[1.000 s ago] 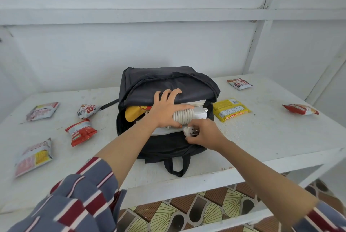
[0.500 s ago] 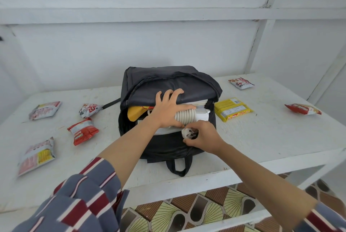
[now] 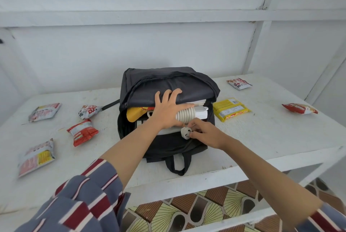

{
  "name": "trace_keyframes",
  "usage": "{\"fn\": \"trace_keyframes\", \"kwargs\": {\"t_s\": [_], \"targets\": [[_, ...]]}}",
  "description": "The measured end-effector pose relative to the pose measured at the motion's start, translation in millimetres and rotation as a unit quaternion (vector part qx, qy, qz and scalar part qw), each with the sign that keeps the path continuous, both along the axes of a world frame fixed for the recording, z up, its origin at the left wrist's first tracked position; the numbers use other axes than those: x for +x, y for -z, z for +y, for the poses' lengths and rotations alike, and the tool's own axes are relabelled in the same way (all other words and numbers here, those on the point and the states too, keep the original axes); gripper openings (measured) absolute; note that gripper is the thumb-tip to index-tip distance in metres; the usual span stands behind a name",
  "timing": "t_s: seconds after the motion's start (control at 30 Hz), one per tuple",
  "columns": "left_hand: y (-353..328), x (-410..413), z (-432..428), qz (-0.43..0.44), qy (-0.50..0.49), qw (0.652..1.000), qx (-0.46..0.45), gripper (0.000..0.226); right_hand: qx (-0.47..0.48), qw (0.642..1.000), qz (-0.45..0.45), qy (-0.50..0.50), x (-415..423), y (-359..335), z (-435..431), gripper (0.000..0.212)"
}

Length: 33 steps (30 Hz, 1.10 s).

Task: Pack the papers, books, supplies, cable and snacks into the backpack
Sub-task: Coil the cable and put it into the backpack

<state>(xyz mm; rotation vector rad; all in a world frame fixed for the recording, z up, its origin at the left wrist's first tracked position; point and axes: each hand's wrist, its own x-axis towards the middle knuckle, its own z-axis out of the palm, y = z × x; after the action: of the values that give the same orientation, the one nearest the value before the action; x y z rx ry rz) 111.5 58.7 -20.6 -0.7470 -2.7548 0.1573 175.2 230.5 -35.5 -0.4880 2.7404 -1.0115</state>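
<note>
My left hand (image 3: 168,111) lies spread with straight fingers, pressing the coiled cable (image 3: 186,116) into the open mouth of the backpack (image 3: 168,83) on the table (image 3: 271,134). My right hand (image 3: 205,135) pinches the plug (image 3: 185,132) at the front rim. Snacks (image 3: 82,132) lie on either side.

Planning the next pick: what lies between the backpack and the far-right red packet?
Head view: only the yellow packet, beside the backpack; then bare table to the red packet.
</note>
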Motion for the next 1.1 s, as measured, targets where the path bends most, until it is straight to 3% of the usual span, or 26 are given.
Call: {"fn": "trace_keyframes", "kwargs": {"t_s": [0.17,0.33,0.47,0.7,0.87,1.1], "targets": [[-2,1,4,-0.020,-0.012,1.000,-0.021,0.073,0.026,0.999,0.044,0.020,-8,8,-1,0.017],[-16,1,4,-0.131,-0.013,0.991,-0.020,0.078,0.021,0.994,0.101,0.048,-11,13,-5,0.025],[-24,2,2,-0.176,-0.007,0.980,0.095,0.055,0.032,0.994,0.100,0.031,-8,15,-3,0.027],[-34,-1,-7,-0.126,0.022,0.957,0.261,0.038,0.063,0.991,0.109,-0.049,-3,6,5,0.030],[-34,0,-7,-0.118,0.032,0.958,0.261,0.032,0.108,0.970,0.207,-0.062,-3,5,8,0.029],[-32,2,-12,-0.114,0.040,0.972,0.199,0.028,-0.008,0.942,0.333,0.045,-8,9,19,0.010]]}}
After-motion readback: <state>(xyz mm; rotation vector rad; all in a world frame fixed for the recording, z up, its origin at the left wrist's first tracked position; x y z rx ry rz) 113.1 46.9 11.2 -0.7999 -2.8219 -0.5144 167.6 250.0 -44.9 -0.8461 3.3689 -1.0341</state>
